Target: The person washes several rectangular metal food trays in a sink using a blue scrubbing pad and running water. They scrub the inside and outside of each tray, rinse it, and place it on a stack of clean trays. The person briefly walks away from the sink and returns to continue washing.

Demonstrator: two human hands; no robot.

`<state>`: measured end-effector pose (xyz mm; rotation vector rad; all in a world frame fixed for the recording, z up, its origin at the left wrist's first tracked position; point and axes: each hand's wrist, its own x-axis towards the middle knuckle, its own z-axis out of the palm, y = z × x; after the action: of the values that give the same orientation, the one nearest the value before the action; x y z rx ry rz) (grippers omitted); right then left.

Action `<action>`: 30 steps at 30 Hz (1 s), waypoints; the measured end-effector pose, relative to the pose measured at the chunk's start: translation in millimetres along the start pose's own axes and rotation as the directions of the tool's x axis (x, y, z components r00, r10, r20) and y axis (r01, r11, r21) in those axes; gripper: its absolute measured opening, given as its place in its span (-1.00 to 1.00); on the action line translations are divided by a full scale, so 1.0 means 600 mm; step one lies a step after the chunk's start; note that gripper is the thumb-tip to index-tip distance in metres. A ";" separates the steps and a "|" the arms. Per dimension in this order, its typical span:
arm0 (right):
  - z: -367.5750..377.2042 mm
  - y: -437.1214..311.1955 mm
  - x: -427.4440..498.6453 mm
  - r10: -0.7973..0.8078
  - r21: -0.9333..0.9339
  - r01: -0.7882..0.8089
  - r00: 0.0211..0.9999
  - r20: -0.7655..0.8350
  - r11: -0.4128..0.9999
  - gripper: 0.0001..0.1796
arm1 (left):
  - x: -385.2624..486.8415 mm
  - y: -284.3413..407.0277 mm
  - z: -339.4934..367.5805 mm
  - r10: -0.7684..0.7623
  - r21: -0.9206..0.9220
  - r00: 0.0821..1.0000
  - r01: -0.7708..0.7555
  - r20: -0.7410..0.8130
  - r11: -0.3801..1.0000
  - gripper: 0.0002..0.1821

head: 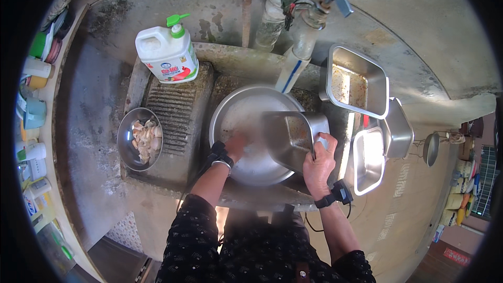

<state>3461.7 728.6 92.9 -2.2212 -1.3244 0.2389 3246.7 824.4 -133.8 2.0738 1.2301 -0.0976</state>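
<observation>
My right hand [320, 161] grips the rim of a deep rectangular stainless steel pan [292, 137], which is tilted over a wide round metal basin [251, 173]. Reddish-brown specks cling to the pan's inside. Over the basin's left part is my left hand [235, 147], blurred, with its fingers hard to make out. The basin stands in a concrete sink under a pipe faucet [306, 19]. At the left, a metal bowl [125, 157] holds pieces that look like garlic or peelings [148, 141].
A white detergent jug [167, 55] with a green pump stands above the ribbed concrete washboard [171, 118]. To the right are a speckled rectangular pan [357, 82] and two more metal pans [399, 129], [369, 161]. Bottles and cups line a shelf [65, 133] at the far left.
</observation>
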 end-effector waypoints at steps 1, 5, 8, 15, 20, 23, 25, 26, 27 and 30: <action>0.012 -0.001 0.002 -0.008 -0.055 0.010 0.999 0.050 0.998 -0.79 | 0.000 -0.007 -0.010 -0.081 -0.087 0.997 0.080 -0.012 0.993 -0.65; 0.053 -0.013 0.015 0.000 -0.224 0.032 0.990 0.142 0.974 -0.73 | 0.000 -0.022 -0.050 -0.255 -0.378 0.965 0.216 -0.055 0.900 -0.54; 0.079 -0.025 0.023 0.049 -0.149 -0.034 0.994 0.095 0.988 -0.68 | -0.009 -0.009 -0.070 -0.218 -0.543 0.952 0.070 -0.214 0.837 -0.65; 0.100 -0.049 0.033 0.116 -0.177 -0.090 0.983 0.145 0.980 -0.62 | 0.006 0.064 -0.071 -0.187 -0.803 0.981 0.069 -0.053 0.591 -0.50; 0.108 -0.059 0.035 0.107 -0.133 -0.083 0.978 0.180 0.988 -0.74 | 0.053 0.083 0.006 -0.024 -0.753 0.996 -0.050 -0.087 0.656 -0.45; 0.118 -0.062 0.035 0.037 -0.147 -0.015 0.989 0.143 0.989 -0.82 | 0.081 0.089 0.092 -0.049 -0.635 0.942 -0.184 -0.331 0.750 -0.55; 0.123 -0.062 0.035 0.012 -0.200 0.018 0.989 0.147 0.980 -0.83 | 0.115 0.085 0.137 -0.077 -0.605 0.958 -0.111 -0.276 0.788 -0.58; 0.124 -0.062 0.034 0.012 -0.211 0.020 0.989 0.148 0.977 -0.82 | 0.129 0.100 0.154 -0.089 -0.519 0.989 0.017 -0.115 0.854 -0.69; 0.126 -0.061 0.033 0.014 -0.223 0.020 0.989 0.150 0.975 -0.81 | 0.147 0.112 0.160 -0.043 -0.440 0.975 -0.058 -0.217 0.896 -0.70; 0.129 -0.060 0.033 0.007 -0.234 0.026 0.990 0.139 0.972 -0.78 | 0.167 0.155 0.128 -0.188 -0.718 0.962 -0.011 -0.197 0.696 -0.70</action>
<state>3412.7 786.6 49.3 -2.4320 -1.5061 0.2479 3396.4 824.2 -181.2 1.3508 1.2520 0.5528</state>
